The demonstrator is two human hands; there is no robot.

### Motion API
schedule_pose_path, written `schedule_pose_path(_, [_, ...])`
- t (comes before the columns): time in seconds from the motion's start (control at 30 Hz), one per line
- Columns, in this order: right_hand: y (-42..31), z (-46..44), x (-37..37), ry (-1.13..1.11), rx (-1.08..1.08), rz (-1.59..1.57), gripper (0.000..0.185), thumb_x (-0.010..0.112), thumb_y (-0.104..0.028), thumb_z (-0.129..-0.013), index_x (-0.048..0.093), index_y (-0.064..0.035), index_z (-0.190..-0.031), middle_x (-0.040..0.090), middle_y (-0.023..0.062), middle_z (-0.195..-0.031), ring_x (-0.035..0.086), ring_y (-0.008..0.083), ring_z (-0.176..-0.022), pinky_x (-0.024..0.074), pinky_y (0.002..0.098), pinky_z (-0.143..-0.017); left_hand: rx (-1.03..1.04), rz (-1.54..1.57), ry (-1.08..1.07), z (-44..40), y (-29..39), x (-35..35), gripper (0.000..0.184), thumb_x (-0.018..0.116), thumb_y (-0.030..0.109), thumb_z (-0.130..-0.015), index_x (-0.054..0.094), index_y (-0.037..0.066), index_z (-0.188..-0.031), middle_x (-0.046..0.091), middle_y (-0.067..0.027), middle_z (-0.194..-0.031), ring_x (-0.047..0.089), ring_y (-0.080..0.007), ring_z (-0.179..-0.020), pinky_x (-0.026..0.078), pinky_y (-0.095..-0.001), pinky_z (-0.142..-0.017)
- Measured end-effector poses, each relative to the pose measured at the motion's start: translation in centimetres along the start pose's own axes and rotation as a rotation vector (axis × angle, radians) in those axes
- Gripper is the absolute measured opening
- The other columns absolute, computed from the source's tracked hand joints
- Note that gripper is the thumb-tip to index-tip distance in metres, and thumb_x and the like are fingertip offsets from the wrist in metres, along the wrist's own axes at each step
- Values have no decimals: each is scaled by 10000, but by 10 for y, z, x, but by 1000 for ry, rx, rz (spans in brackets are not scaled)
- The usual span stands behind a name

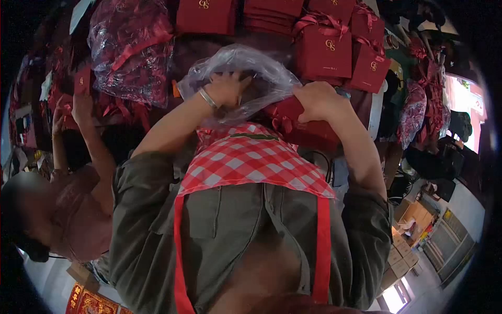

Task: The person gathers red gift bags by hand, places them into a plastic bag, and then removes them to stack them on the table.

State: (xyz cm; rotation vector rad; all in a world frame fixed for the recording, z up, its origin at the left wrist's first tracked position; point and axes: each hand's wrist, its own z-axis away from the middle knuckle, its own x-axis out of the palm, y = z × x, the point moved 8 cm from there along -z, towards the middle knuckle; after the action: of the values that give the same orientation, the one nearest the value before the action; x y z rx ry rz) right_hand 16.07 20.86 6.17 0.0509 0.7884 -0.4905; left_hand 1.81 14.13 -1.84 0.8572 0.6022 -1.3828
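Observation:
My left hand (227, 90), with a bracelet at the wrist, has its fingers spread inside or against a clear plastic bag (235, 56). The bag's mouth is held wide and faces my apron. My right hand (323, 102) curls over a dark red gift bag (314, 135) with a ribbon bow, its thumb on the near side. The plastic's right edge meets my right fingertips; whether they also pinch it I cannot tell. Part of the gift bag is hidden by the plastic and my hand.
Red gift bags with gold lettering (327, 49) and stacked red pieces (272, 15) line the table's far side. A large plastic sack of red ribboned items (130, 52) lies at left. A co-worker's hands (81, 107) hold a red piece at far left. Cartons (402, 251) stand at lower right.

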Motion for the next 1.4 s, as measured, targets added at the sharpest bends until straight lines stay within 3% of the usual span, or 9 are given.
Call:
schedule_pose_path(0.17, [-6,-4,2,-59,-10,-7,597,750,-288,-615,523,-13,-1094,632,203,-908,610,362,-890,489,455,-778,115,386,333,-38,-6,-25,741,714,314,-711,389,106,-1344,619,-182,-1018,607,-348,-962,477,-431,-854])
schedule_pose_path(0.3, [-16,4,1,-64,-67,-35,615,755,-281,-616,520,-11,-1116,631,199,-898,607,362,-882,486,455,-762,31,164,170,-57,-3,-31,1003,752,485,-674,234,40,-1409,634,-194,-899,623,-346,-833,504,-425,-720])
schedule_pose_path(0.63, [9,113,-24,161,76,-51,901,752,-286,-641,299,-138,-1406,618,195,-815,601,384,-777,465,465,-703,-67,26,-75,-58,1,-13,1236,708,658,-616,51,50,-1468,621,-193,-1094,624,-285,-964,514,-390,-763])
schedule_pose_path(0.87, [27,205,-67,519,307,-219,834,765,-352,-646,391,-132,-1357,644,207,-903,645,372,-801,512,430,-692,13,330,0,-46,1,-8,954,648,461,-779,133,-2,-1435,576,-252,-1156,575,-361,-1063,453,-428,-893])
schedule_pose_path(0.93, [18,224,-100,798,340,-166,790,803,-296,-597,476,-86,-1285,647,212,-978,662,330,-872,531,397,-738,169,421,183,-43,2,-15,678,560,292,-840,285,-41,-1363,594,-283,-1074,577,-405,-1014,457,-450,-857])
schedule_pose_path(1.17, [12,220,-143,1085,225,-348,758,791,-10,-546,487,-53,-1239,647,178,-1044,646,236,-936,532,362,-802,361,224,189,21,5,-53,442,514,227,-871,473,-21,-1234,636,-249,-924,612,-397,-876,478,-422,-768])
schedule_pose_path(1.27, [6,229,-156,1174,196,-428,702,789,-25,-583,499,-30,-1223,635,124,-1026,622,203,-913,507,318,-797,323,640,437,83,-22,-76,405,568,233,-869,516,8,-1203,635,-206,-810,629,-355,-809,489,-396,-744])
schedule_pose_path(1.33, [21,232,-156,1217,226,-529,702,782,-23,-592,496,-24,-1233,634,113,-1029,619,192,-913,507,308,-800,-160,1068,687,126,-76,-71,537,688,227,-832,475,-44,-1244,586,-183,-1109,556,-242,-1018,454,-332,-849])
schedule_pose_path(1.4, [31,232,-159,1276,76,-564,696,777,-20,-605,493,-17,-1241,633,107,-1033,616,184,-919,507,307,-807,-279,848,969,148,-97,-44,650,741,282,-762,456,-51,-1242,584,-200,-1056,569,-282,-983,470,-344,-816])
